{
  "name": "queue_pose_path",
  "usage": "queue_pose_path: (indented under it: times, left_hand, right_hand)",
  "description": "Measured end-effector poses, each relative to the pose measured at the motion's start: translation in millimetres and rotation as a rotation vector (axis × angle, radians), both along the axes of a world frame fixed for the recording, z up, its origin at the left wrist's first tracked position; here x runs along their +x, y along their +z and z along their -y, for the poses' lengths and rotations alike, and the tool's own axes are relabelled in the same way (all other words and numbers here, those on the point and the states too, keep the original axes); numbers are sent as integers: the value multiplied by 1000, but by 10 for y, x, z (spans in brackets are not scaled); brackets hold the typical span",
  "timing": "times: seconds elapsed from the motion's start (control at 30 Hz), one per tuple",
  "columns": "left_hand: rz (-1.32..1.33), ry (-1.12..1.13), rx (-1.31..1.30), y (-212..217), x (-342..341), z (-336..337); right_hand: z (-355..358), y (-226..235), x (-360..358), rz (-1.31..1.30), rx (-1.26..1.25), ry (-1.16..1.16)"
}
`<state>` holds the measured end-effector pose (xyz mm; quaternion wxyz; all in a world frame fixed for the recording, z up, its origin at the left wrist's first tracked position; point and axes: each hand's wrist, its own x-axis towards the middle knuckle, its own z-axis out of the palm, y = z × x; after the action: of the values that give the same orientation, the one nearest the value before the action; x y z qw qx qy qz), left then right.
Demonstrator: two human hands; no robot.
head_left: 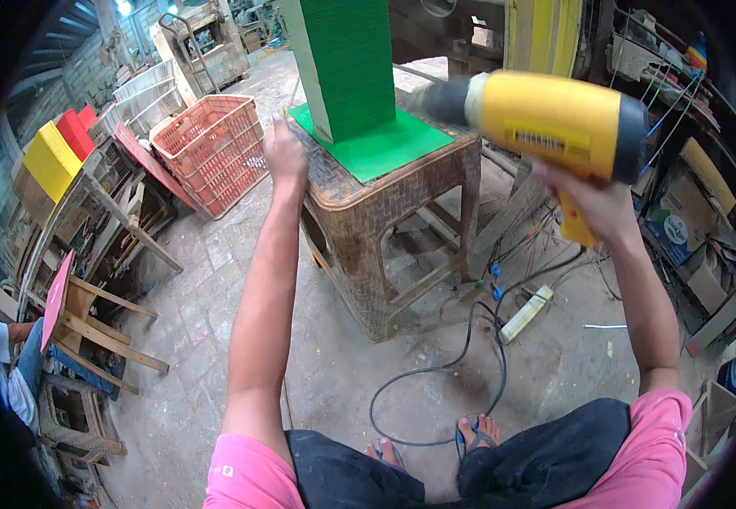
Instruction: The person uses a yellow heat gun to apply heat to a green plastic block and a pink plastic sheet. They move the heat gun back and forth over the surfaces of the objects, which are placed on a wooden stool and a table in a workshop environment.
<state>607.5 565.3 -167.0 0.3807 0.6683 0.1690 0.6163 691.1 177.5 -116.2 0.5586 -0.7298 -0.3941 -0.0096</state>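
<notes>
My right hand (593,199) is wrapped round the handle of a yellow heat gun (546,119), raised at the right. Its dark nozzle points left toward a tall green box-shaped post (355,76), and motion smears the tip. The post stands upright on a flat green base (393,148), which lies on a brown woven-pattern stool (359,220). By the stool's left corner, my left hand (286,157) is closed with its fingertips up. Whatever it may pinch is too small to make out.
A black cable (376,403) loops over the floor near my feet, beside a pale power strip (528,314). An orange crate (211,153) stands at the left, near a pink-topped wooden stool (88,318) and a person's hand (20,332). Cardboard boxes (682,212) are piled at the right.
</notes>
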Motion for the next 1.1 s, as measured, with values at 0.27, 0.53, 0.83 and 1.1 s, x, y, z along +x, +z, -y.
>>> queue_pose_path:
  times: [0.27,0.53,0.83,1.1]
  left_hand:
    - [-33,28,-28,-15,-14,-12]
    - [185,-441,-291,19,8,-32]
    - [177,-471,-340,119,-49,28]
    - [164,-464,-267,115,-39,-14]
  right_hand:
    - [214,129,27,53,108,-250]
    - [1413,98,493,138,-158,-160]
    - [1310,108,351,187,-177,-134]
    - [567,346,164,379,300,-165]
